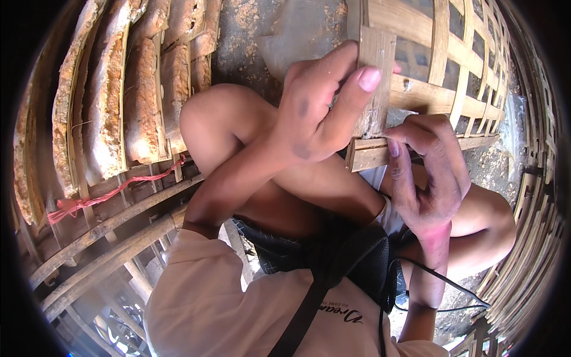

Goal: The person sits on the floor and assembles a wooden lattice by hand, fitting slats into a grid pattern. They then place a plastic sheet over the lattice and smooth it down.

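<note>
A woven bamboo panel (439, 44), open lattice with flat wooden slats along its edges, leans over my lap at the upper right. My left hand (315, 113) is closed round its upright edge slat (377, 53), thumb on the near face and a fingertip showing behind. A shorter bottom slat (370, 154) meets the upright one at the panel's near corner. At that corner my right hand (433, 169) pinches with thumb and forefinger, close against the joint. Whatever is between those fingertips is too small to make out. Dark smudges mark both hands.
On the left stand several rough, orange-crusted slabs (143, 95) between thin strips, with a pink tie (119, 189) below them. Bamboo rails (119, 217) run beneath. Bundled thin bamboo sticks (529, 262) lie at the right. A black cable (443, 276) loops beside my right forearm.
</note>
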`<state>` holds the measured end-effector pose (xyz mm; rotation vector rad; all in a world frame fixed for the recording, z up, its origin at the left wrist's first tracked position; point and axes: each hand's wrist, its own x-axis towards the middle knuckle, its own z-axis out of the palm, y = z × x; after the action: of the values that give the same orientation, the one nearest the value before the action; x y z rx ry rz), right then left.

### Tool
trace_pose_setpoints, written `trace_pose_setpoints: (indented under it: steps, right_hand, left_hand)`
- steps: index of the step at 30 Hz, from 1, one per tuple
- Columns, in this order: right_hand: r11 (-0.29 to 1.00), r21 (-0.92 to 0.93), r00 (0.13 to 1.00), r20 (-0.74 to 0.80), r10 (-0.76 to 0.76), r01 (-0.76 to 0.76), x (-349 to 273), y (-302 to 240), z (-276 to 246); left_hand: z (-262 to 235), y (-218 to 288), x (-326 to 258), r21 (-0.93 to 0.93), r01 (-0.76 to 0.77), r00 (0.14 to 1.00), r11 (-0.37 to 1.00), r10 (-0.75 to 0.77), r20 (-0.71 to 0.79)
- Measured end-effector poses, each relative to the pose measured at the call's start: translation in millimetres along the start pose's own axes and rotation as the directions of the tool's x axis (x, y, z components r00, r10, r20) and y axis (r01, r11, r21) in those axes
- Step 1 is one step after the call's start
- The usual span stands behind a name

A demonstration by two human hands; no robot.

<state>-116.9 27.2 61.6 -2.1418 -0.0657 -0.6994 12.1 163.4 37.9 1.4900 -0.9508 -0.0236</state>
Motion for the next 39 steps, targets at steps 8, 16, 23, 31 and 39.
trace_pose_setpoints:
  steps: [8, 16, 23, 31, 39]
  right_hand:
    - [0.998, 0.011, 0.996, 0.051, 0.067, -0.067, 0, -9, 0]
    - [0.984, 0.031, 0.984, -0.002, 0.177, -0.176, -11, -19, 11]
    - [0.967, 0.188, 0.972, -0.128, 0.199, -0.173, -9, -15, -3]
    - [0.974, -0.227, 1.0, -0.015, 0.022, -0.025, -10, -21, -24]
    - [0.94, 0.035, 0.939, -0.033, 0.341, -0.34, -13, -51, -17]
  left_hand:
    - [3, 1, -3, 0.002, 0.001, 1.0, 1.0, -0.001, -0.03]
    - [4, 6, -3, 0.016, -0.104, 0.995, 0.994, 0.104, -0.012]
    - [3, 15, -5, 0.006, -0.087, 0.996, 0.996, 0.087, 0.023]
    - [5, 24, -10, 0.047, -0.081, 0.996, 0.996, 0.079, 0.048]
    - [10, 24, -15, -0.005, -0.102, 0.995, 0.995, 0.102, 0.004]
